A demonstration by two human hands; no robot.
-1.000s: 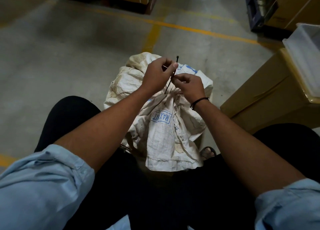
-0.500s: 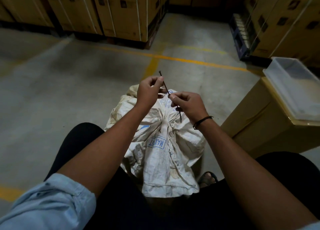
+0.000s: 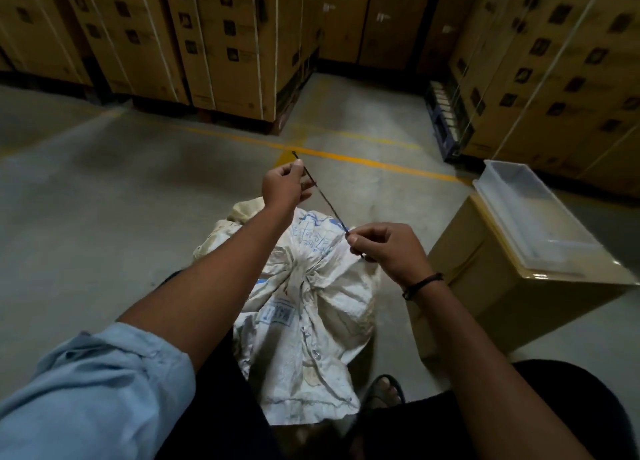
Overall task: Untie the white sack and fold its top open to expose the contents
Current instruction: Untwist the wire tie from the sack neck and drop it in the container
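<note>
White sack [image 3: 304, 321] sits on the floor between the knees, neck bunched, blue print too blurry to read. Just above it, right hand [image 3: 391, 251] and left hand [image 3: 282, 186] are apart, each pinching an end of a thin black tie [image 3: 325, 201] pulled straight. Off right, clear tub [image 3: 533, 210] on a cardboard box [image 3: 485, 286].
</note>
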